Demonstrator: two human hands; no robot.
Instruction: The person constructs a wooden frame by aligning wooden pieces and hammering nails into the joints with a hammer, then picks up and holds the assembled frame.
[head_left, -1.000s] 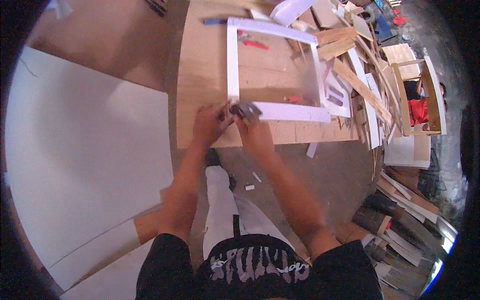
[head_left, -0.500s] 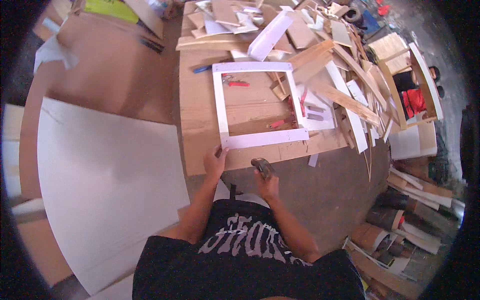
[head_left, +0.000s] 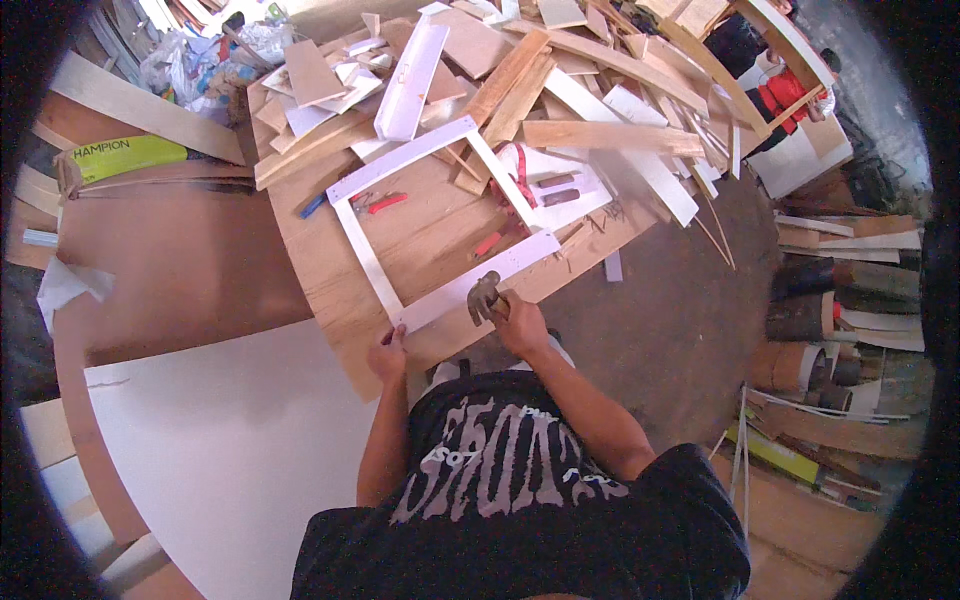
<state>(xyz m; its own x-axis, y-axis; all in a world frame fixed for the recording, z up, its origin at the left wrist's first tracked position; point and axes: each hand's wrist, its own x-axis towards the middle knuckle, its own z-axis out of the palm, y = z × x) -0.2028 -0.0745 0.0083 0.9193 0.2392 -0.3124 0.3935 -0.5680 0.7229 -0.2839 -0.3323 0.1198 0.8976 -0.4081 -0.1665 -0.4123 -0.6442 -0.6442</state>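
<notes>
A white rectangular wooden frame [head_left: 368, 255] lies on the plywood worktop [head_left: 330, 305]. My left hand [head_left: 390, 345] grips its near left corner, fingers closed round the edge. My right hand [head_left: 518, 322] is closed on the handle of a claw hammer [head_left: 487, 295], whose head is over the near rail, right of my left hand. Inside the frame lie red-handled pliers [head_left: 386, 203] and another red-handled tool [head_left: 488, 242]. A blue tool [head_left: 312, 205] lies by the far left corner, and two dark handles [head_left: 560, 197] are to the right.
Offcuts [head_left: 430, 75] cover the worktop's back and right. A white panel [head_left: 220, 430] lies at left beside a brown board [head_left: 190, 260]. A wooden carcass [head_left: 770, 40] at upper right has red and black shapes, possibly a person. Stacked boards [head_left: 845, 300] line the right.
My hands, together at the frame's corner a second ago, are now apart: the hammer has moved right while my left hand stays at the corner. The view has turned, bringing more clutter in.
</notes>
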